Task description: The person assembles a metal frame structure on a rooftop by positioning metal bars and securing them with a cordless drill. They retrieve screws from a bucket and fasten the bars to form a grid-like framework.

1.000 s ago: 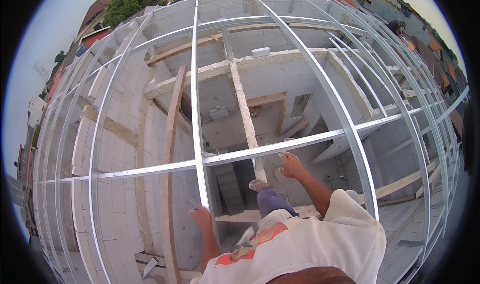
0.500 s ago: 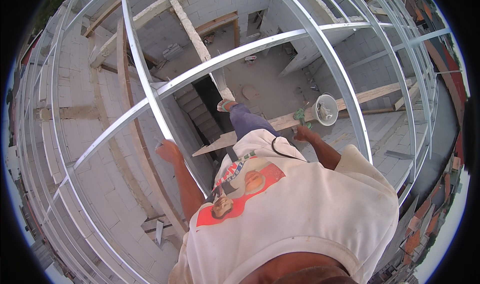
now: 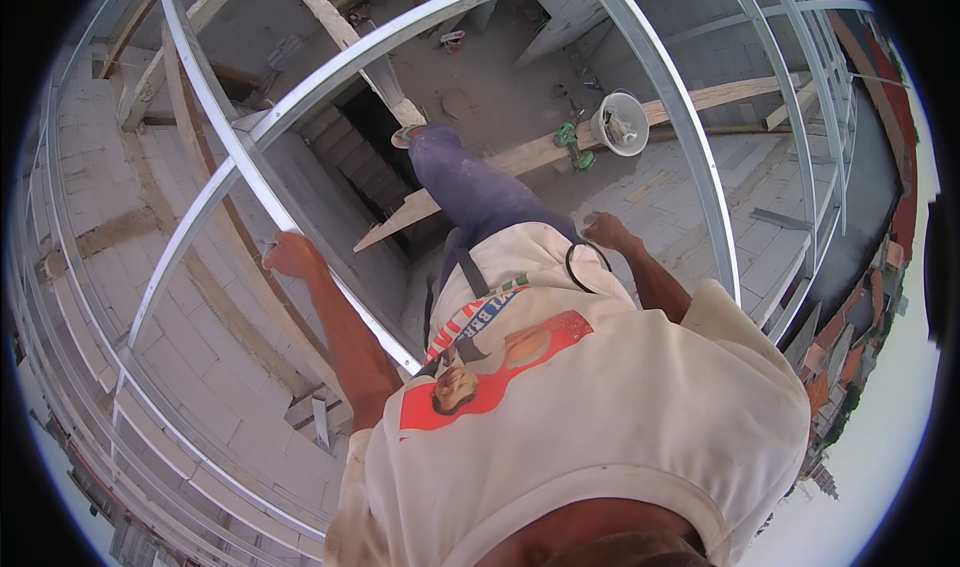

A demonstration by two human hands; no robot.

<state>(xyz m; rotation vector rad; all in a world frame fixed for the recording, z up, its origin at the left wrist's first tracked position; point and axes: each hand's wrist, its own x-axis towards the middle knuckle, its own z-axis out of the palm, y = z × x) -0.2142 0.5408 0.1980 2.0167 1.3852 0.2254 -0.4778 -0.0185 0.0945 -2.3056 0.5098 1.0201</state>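
My left hand [image 3: 292, 255] is closed over a long shiny metal channel [image 3: 262, 189] of the roof frame. A small pale bit shows at its fingertips, too small to name. My right hand [image 3: 610, 232] hangs by my right hip, fingers loosely bent and apart, with nothing visible in it. Beyond it, a green power tool [image 3: 574, 147] lies on a wooden plank [image 3: 530, 155]. Beside the tool stands a white bucket [image 3: 600, 127] with pale contents I cannot make out. One foot [image 3: 403, 137] is at the near end of a narrow concrete beam [image 3: 385, 82].
Metal channels cross all around me, one curved crosspiece [image 3: 330, 77] ahead. Far below lie a grey floor [image 3: 500, 97] and a dark stairwell [image 3: 350, 157]. Block walls [image 3: 220, 357] and a long timber [image 3: 215, 197] are at the left, rooftops [image 3: 835, 337] at the right.
The view has shifted, and I lean forward more. My right hand has drawn back from beside the green power tool toward my hip. My left hand stays on the metal channel.
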